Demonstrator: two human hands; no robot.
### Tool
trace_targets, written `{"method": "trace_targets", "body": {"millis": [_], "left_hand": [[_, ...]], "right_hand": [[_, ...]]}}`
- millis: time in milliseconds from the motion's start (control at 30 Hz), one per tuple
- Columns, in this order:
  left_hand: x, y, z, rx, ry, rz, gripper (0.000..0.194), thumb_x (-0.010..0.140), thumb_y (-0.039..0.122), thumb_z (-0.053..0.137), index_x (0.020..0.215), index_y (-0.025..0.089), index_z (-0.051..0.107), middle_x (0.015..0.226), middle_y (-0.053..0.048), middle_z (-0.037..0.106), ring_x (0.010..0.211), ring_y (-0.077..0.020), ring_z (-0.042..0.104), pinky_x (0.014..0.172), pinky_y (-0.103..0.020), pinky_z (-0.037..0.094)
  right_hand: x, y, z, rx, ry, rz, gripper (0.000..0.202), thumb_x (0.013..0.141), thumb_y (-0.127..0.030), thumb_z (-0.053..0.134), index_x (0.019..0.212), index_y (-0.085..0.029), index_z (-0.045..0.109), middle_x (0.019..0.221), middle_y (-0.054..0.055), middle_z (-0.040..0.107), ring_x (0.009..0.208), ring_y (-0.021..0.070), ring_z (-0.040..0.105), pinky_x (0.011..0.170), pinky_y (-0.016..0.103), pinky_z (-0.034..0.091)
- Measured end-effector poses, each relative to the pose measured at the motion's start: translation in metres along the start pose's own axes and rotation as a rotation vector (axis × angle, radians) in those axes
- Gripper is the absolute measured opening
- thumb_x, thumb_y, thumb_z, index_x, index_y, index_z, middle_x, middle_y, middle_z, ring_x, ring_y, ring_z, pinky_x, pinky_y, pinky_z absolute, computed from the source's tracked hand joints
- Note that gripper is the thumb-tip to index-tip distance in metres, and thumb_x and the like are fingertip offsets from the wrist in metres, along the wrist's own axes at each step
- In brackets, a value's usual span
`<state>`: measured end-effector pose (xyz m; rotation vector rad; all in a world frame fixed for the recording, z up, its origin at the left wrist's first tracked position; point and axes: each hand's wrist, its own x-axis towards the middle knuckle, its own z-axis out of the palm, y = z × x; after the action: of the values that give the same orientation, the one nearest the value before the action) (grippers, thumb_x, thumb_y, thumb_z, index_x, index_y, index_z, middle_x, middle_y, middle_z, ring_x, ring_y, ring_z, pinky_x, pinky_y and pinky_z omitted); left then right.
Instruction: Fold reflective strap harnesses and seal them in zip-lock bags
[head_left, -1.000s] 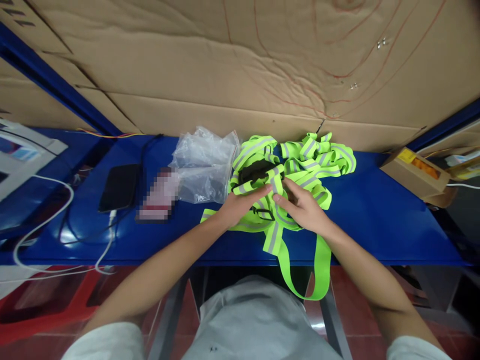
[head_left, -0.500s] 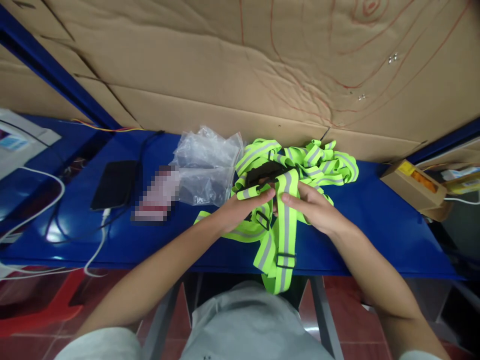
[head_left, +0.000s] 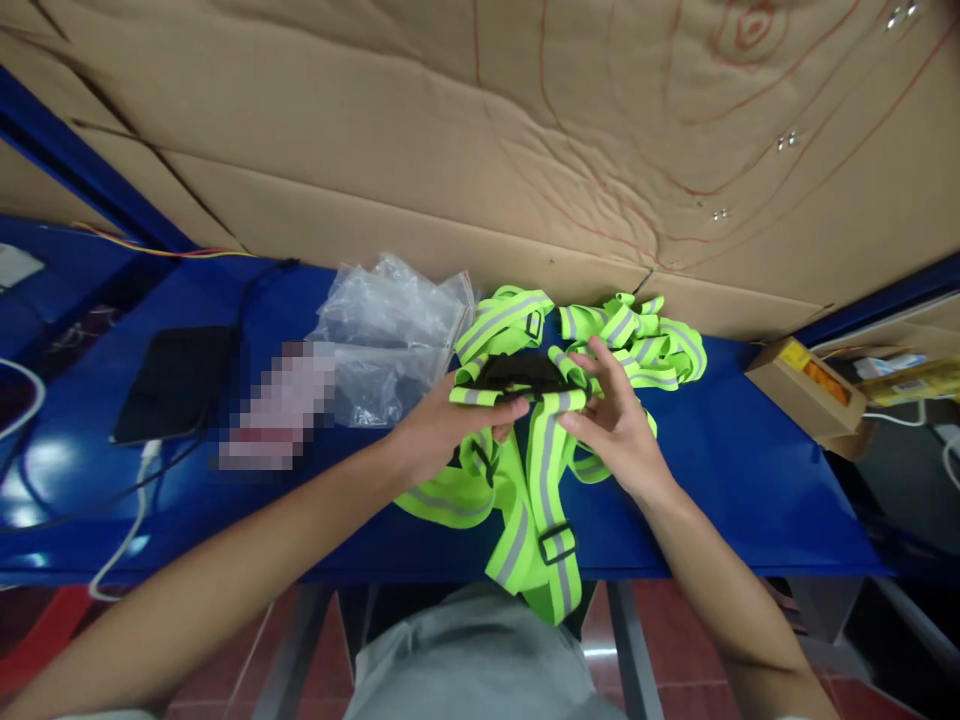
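Note:
Both hands work on a neon yellow-green reflective strap vest (head_left: 551, 470) with a grey stripe and black slide buckles. My left hand (head_left: 442, 425) grips its left side, thumb across the strap beside a black panel (head_left: 519, 374). On the other side, my right hand (head_left: 619, 420) has its thumb against the strap, index finger raised and the other fingers curled partly out of sight behind it. Loose strap ends hang over the table's front edge. Behind, more yellow-green reflective straps (head_left: 660, 350) lie in a heap, with a folded strap bundle (head_left: 506, 318) to their left.
Clear plastic bags (head_left: 390, 330) lie left of the straps, beside a blurred-out pink item (head_left: 277, 405). A black phone (head_left: 176, 380) with a white cable rests farther left on the blue table (head_left: 742, 480). At right stands a small cardboard box (head_left: 806, 390); a cardboard wall (head_left: 375, 130) rises behind.
My hands have tipped the vest so its black panel shows more. My right index finger has lifted off the strap. The view has shifted slightly.

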<state>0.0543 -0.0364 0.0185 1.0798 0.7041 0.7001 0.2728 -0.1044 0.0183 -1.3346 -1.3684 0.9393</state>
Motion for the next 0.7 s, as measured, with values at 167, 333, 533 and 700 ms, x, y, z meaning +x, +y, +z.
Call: {"method": "trace_targets", "body": {"millis": [167, 333, 533, 700], "left_hand": [[-0.005, -0.008, 0.000, -0.008, 0.003, -0.029, 0.045, 0.067, 0.040, 0.097, 0.099, 0.020, 0.073, 0.082, 0.002, 0.069, 0.073, -0.0128, 0.059, 0.071, -0.026, 0.048], [-0.006, -0.013, -0.003, 0.131, -0.157, -0.025, 0.065, 0.069, 0.034, 0.094, 0.127, 0.021, 0.067, 0.122, -0.005, 0.073, 0.117, -0.0250, 0.067, 0.101, -0.033, 0.050], [-0.014, -0.025, 0.008, 0.242, -0.013, 0.153, 0.063, 0.085, 0.035, 0.081, 0.141, 0.021, 0.056, 0.145, -0.010, 0.065, 0.135, -0.0276, 0.060, 0.117, -0.038, 0.044], [-0.025, -0.026, 0.020, 0.434, -0.017, 0.309, 0.052, 0.092, 0.045, 0.075, 0.140, 0.026, 0.065, 0.144, -0.007, 0.068, 0.143, -0.0308, 0.056, 0.126, -0.042, 0.037]], "right_hand": [[-0.010, 0.003, 0.012, 0.039, -0.034, 0.028, 0.045, 0.096, -0.045, 0.075, 0.137, -0.029, 0.067, 0.131, 0.006, 0.074, 0.119, 0.0234, 0.072, 0.102, 0.038, 0.060], [-0.009, 0.008, 0.014, 0.155, 0.106, 0.161, 0.037, 0.098, -0.051, 0.068, 0.127, -0.029, 0.073, 0.111, 0.006, 0.080, 0.104, 0.0258, 0.076, 0.087, 0.040, 0.064], [-0.011, 0.008, 0.022, 0.183, 0.256, 0.127, 0.034, 0.094, -0.046, 0.069, 0.124, -0.030, 0.073, 0.104, 0.006, 0.078, 0.098, 0.0250, 0.075, 0.079, 0.036, 0.062], [-0.022, 0.009, 0.034, -0.034, 0.263, 0.020, 0.049, 0.101, -0.045, 0.062, 0.148, -0.032, 0.058, 0.070, -0.001, 0.060, 0.066, 0.0200, 0.062, 0.060, 0.032, 0.052]]}}
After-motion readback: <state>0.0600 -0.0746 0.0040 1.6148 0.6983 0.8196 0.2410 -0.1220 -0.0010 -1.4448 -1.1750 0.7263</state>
